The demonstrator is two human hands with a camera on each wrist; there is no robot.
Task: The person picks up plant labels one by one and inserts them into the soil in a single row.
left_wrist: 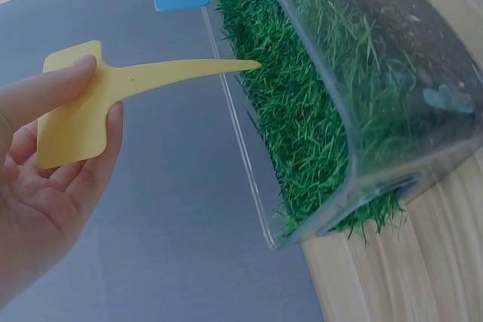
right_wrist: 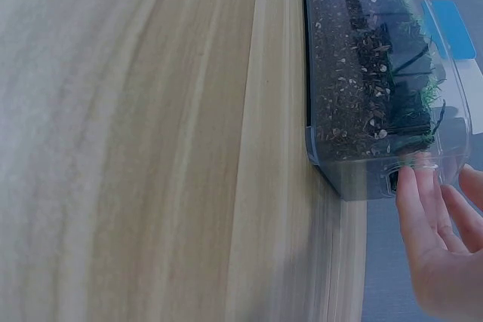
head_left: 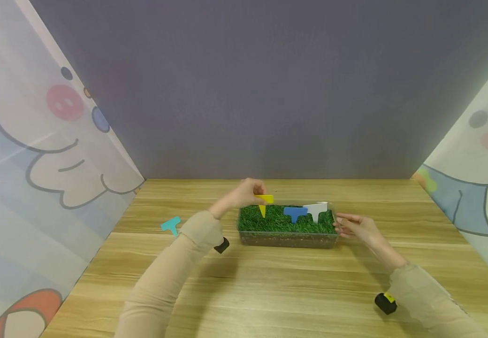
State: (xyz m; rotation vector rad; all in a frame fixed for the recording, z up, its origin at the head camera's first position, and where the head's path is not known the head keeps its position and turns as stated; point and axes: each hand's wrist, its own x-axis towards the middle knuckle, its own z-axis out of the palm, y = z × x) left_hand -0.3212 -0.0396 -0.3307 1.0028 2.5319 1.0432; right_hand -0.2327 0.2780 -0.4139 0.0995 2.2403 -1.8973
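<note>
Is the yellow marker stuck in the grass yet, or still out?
Out. The left hand holds the yellow marker by its flat head, its pointed tip just above the grass, not pushed in.

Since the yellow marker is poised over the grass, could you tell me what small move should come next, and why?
Probably lower the yellow marker tip-first into the grass. The left hand pinches its flat head with the pointed stem aimed at the turf but not yet in it, the right hand steadies the clear box, and the blue marker and white marker already stand planted.
</note>
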